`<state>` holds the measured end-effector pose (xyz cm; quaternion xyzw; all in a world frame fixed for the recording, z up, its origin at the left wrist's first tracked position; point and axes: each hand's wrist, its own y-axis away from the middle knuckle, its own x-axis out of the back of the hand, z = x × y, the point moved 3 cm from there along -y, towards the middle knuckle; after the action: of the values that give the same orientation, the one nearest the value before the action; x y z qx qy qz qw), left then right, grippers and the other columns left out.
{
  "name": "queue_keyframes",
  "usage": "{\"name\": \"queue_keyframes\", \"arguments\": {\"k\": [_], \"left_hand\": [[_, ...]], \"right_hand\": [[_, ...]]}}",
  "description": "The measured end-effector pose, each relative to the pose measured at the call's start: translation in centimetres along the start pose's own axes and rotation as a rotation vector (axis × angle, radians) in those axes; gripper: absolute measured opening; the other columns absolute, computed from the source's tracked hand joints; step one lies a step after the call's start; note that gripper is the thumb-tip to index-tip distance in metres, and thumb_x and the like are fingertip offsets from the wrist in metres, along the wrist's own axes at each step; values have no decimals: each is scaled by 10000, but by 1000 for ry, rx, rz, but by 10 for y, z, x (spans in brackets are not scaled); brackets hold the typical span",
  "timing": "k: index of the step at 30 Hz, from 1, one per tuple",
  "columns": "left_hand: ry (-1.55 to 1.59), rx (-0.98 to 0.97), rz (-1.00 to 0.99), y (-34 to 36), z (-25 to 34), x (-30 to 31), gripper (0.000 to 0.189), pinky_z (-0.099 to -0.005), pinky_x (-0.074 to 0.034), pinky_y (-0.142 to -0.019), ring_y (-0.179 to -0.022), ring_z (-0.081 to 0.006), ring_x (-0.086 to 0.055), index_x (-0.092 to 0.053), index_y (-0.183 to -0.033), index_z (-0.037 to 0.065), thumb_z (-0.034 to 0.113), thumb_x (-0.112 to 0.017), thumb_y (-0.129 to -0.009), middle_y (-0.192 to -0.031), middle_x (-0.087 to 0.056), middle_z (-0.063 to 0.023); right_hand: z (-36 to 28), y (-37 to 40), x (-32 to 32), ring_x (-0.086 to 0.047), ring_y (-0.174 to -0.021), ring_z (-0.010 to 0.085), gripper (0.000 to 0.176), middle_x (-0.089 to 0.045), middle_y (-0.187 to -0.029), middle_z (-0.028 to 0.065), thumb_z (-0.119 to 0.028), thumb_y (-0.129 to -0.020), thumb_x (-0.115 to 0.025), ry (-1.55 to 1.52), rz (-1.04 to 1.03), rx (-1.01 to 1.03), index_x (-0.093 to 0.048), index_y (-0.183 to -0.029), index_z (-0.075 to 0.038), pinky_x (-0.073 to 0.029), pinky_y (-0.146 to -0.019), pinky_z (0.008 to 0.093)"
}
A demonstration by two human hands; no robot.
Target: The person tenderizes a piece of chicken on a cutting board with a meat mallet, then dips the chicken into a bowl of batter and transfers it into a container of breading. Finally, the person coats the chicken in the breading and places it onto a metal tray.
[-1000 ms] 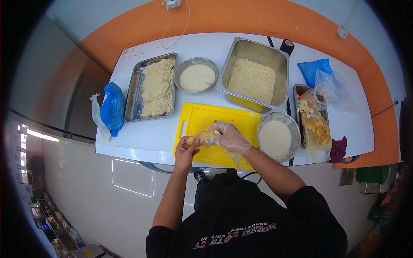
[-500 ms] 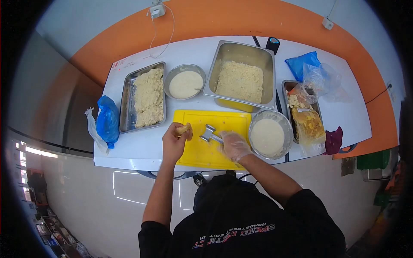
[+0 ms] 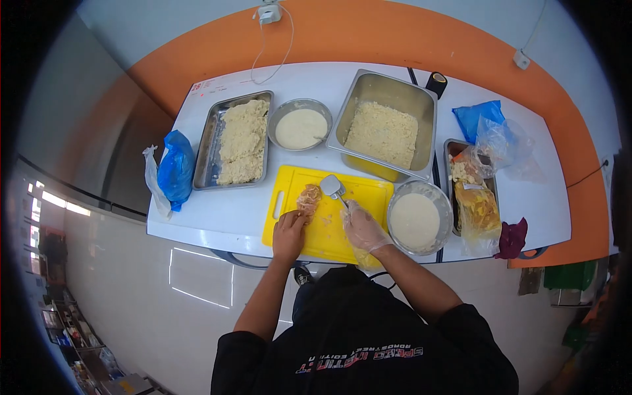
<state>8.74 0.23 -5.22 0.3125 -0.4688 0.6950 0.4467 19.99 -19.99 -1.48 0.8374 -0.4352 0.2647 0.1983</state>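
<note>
On a yellow cutting board lies a thin piece of raw meat, pale pink. The fingers of my bare left hand are closed on its near end. My right hand, in a clear plastic glove, grips a metal meat mallet by its handle. The mallet's square head is raised just right of the meat, apart from it. Small meat scraps stick to the board. A steel bowl of white batter stands close to the right of my gloved hand.
Behind the board stand a tray of breaded pieces, a second batter bowl and a deep steel pan of crumbs. At right are a tray with bagged meat and a maroon cloth; a blue bag sits at left.
My left hand has laid the meat, earlier bunched in its fingers, flat on the board. The mallet head has turned and come up beside the meat. The view has shifted slightly.
</note>
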Motion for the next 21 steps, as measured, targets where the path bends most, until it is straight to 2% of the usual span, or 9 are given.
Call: {"name": "queue_keyframes", "arguments": {"k": [2,5,7,8,13,15,17,19,21], "left_hand": [[-16,32,8,4,10,5,299,-467,-493,-927,-1151,-314,-613,-693,-1121,114,105,-699,-822,-1219,-655,-76],[-43,66,15,2,23,14,323,-480,-451,-970,-1197,-307,-586,-685,-1149,114,162,-720,-831,-1235,-643,-80],[-48,77,16,-1,28,12,325,-480,-430,-987,-1221,-302,-574,-685,-1154,112,181,-729,-840,-1234,-640,-81],[-80,96,4,-3,27,7,315,-487,-416,-1005,-1226,-301,-566,-675,-1163,123,216,-713,-864,-1243,-637,-83],[-132,236,-89,-13,23,-6,329,-516,-388,-1031,-1238,-318,-552,-627,-1230,113,260,-651,-937,-1286,-618,-109],[-10,258,222,-13,18,-19,378,-535,-363,-1061,-1258,-343,-535,-575,-1292,70,266,-609,-971,-1331,-586,-149],[-42,284,170,-16,22,-30,394,-536,-351,-1075,-1277,-353,-518,-556,-1312,53,266,-592,-982,-1356,-567,-166],[-71,300,82,-7,29,-39,411,-537,-339,-1089,-1296,-363,-501,-538,-1332,35,265,-575,-994,-1381,-548,-182],[-100,348,73,-12,32,-38,414,-527,-321,-1110,-1326,-367,-473,-535,-1341,35,267,-568,-999,-1417,-528,-183]], "right_hand": [[-4,-4,-5,-631,-1125,507,362,-659,-1154,352,-244,-1043,-503,-67,9,46,-573,-1256,40,-493,-961,564],[-19,-13,-11,-628,-1139,500,343,-664,-1177,331,-251,-1036,-513,-132,-84,122,-607,-1238,10,-495,-963,557],[-26,-17,-13,-611,-1194,486,384,-667,-1248,291,-258,-1031,-505,11,-261,2,-632,-1269,14,-476,-1020,520],[-19,-24,-20,-611,-1194,486,384,-667,-1248,291,-258,-1031,-505,16,-260,4,-632,-1269,14,-476,-1020,520],[-26,-46,-20,-631,-1149,491,349,-671,-1210,301,-205,-982,-530,92,-282,-69,-649,-1245,-9,-503,-978,524],[-47,-36,-2,-645,-1121,492,332,-680,-1185,300,-194,-974,-532,59,-214,1,-656,-1228,-20,-514,-954,529],[-48,-40,-1,-658,-1093,492,316,-688,-1159,298,-184,-966,-534,20,-139,63,-663,-1211,-32,-526,-930,534],[-29,-46,-24,-684,-1026,484,276,-705,-1046,308,-214,-951,-564,173,-162,42,-671,-1110,-17,-540,-892,555],[-28,-68,-25,-683,-1042,479,286,-705,-1053,307,-222,-957,-561,221,-204,-7,-671,-1121,-15,-541,-901,550]]}}
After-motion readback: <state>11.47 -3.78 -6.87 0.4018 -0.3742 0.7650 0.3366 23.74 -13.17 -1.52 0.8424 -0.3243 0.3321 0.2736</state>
